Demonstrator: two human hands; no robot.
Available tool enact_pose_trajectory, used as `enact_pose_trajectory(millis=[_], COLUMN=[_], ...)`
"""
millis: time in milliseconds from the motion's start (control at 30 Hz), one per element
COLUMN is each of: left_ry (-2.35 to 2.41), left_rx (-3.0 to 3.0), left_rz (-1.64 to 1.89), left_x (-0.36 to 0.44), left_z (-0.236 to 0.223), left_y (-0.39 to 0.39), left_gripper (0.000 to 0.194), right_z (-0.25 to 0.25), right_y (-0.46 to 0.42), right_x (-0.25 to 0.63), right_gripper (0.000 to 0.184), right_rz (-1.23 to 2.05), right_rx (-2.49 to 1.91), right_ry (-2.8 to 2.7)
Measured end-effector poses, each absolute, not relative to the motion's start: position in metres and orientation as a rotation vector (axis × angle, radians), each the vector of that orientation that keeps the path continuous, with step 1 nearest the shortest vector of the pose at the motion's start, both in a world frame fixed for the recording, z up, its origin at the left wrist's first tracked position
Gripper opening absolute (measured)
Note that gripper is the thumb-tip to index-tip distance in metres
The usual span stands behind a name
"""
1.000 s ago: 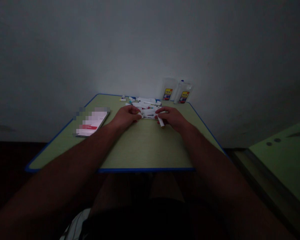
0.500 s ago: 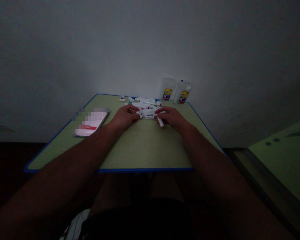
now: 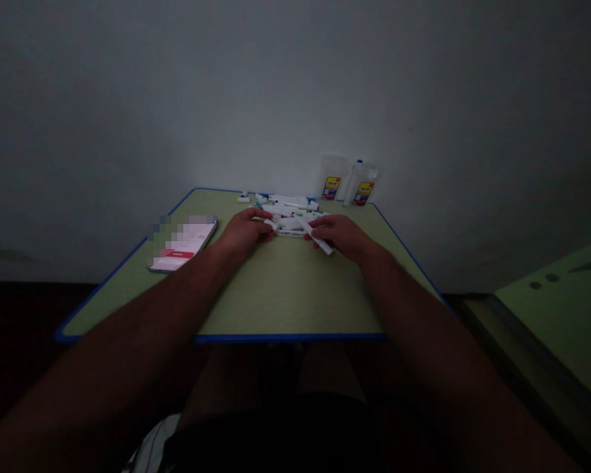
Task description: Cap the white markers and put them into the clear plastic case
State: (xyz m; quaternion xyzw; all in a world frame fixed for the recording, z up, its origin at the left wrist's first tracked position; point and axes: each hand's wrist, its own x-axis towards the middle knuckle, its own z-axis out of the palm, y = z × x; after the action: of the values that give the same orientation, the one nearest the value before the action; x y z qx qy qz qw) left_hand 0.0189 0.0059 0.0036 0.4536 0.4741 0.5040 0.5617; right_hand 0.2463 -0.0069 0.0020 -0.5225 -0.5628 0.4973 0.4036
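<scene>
My right hand (image 3: 339, 233) is closed around a white marker (image 3: 324, 246), one end pointing down toward me and the other toward the middle. Opposite it, my left hand (image 3: 246, 230) pinches a small white piece (image 3: 270, 225) that looks like a marker cap; the fingers partly hide it. Between the hands, a white marker (image 3: 291, 233) lies crosswise on the table. Just behind are several more white markers (image 3: 288, 205) with coloured ends, heaped loosely together.
A phone (image 3: 184, 244) with a lit screen lies on the left of the blue-edged table (image 3: 285, 295). Two clear plastic containers (image 3: 331, 177) with yellow labels stand at the back right against the wall (image 3: 256, 98). Small white pieces (image 3: 243, 197) sit at the back left.
The marker in my right hand has swung outward, and more of its length shows across the fingers. My left hand stays nearly in place. The view has shifted slightly.
</scene>
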Motion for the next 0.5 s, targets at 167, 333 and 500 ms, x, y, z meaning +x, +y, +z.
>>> enact_pose_trajectory(millis=[167, 333, 500], left_ry=[1.121, 1.128, 1.109], left_rx=[1.041, 1.030, 1.036], left_rz=[1.209, 1.203, 1.197], left_x=[0.0171, 0.0161, 0.0155], left_z=[0.0033, 0.0052, 0.0047], left_y=[0.0080, 0.0068, 0.0074], left_gripper=[0.024, 0.023, 0.023], right_z=[0.0031, 0.0053, 0.0055], right_y=[-0.0080, -0.0076, -0.0082], right_x=[0.2488, 0.2527, 0.2541], right_gripper=[0.019, 0.016, 0.013], right_rz=[1.245, 1.219, 1.178], right_rx=[-1.331, -1.346, -1.350], right_ry=[-1.416, -1.417, -1.480])
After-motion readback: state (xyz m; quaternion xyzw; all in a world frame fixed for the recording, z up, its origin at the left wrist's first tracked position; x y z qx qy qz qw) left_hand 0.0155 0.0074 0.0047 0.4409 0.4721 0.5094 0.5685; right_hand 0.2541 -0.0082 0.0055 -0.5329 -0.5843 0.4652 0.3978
